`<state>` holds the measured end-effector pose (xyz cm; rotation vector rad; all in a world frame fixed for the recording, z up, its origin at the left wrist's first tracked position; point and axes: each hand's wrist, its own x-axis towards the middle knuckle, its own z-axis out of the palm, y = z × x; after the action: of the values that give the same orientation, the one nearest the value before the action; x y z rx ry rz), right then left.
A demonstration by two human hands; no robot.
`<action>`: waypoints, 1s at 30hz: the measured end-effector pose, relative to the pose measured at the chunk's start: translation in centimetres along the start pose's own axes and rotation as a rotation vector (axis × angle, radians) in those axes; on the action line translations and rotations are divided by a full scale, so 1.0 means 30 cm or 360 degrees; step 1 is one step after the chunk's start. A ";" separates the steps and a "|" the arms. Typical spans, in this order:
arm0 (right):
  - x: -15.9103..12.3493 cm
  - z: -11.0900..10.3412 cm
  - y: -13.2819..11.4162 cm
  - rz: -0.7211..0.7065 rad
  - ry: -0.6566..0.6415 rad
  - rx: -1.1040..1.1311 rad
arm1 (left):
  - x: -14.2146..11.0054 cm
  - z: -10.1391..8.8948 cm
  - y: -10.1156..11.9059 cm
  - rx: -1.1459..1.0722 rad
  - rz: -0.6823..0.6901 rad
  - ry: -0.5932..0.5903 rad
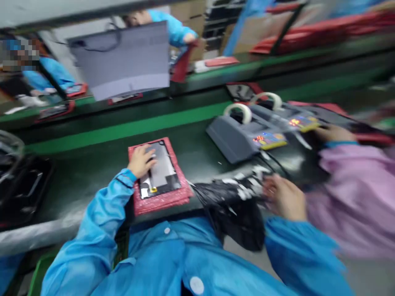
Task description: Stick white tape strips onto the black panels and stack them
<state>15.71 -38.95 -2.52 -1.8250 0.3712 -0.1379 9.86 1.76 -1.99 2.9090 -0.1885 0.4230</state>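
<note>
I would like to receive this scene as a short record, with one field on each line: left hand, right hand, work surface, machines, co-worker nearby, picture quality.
left hand: resting on the flat panel, which lies on pink bubble wrap
right hand: at the end of the black cable bundle with white tags; grip blurred
work surface: dark bench with green stripe
machines: two grey tape dispensers, displays lit
co-worker nearby: pink sleeve at right
picture quality: motion-blurred

Red bubble wrap (163, 200), grey tape dispenser (230, 139), bright blue sleeves (105, 213), green stripe (148, 127), pink-mauve sleeve (354, 193).
</note>
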 end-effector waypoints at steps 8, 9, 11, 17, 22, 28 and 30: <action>0.123 0.027 -0.070 0.0187 0.0101 0.0492 | 0.066 0.000 0.069 -0.0140 0.0187 0.0283; 0.132 0.040 -0.077 0.0171 0.0075 0.0521 | 0.067 -0.003 0.077 -0.0130 0.0208 0.0283; 0.144 0.066 -0.088 0.0117 0.0079 0.0538 | 0.066 -0.007 0.088 -0.0095 0.0234 0.0292; 0.136 0.088 -0.066 -0.0178 0.0375 0.0392 | 0.046 -0.013 0.077 -0.0052 0.0233 0.0357; 0.127 0.081 -0.038 -0.0173 0.0430 0.0614 | 0.037 -0.023 0.084 -0.0079 0.0236 0.0350; 0.153 0.108 -0.058 -0.0149 0.0384 0.0609 | 0.056 -0.020 0.108 -0.0155 0.0282 0.0290; 0.165 0.116 -0.062 -0.0128 0.0380 0.0612 | 0.057 -0.016 0.113 -0.0142 0.0277 0.0285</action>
<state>21.71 -36.90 -2.21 -1.4455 0.4074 -0.4548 10.84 -1.60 -0.45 2.7585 -0.4233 0.6815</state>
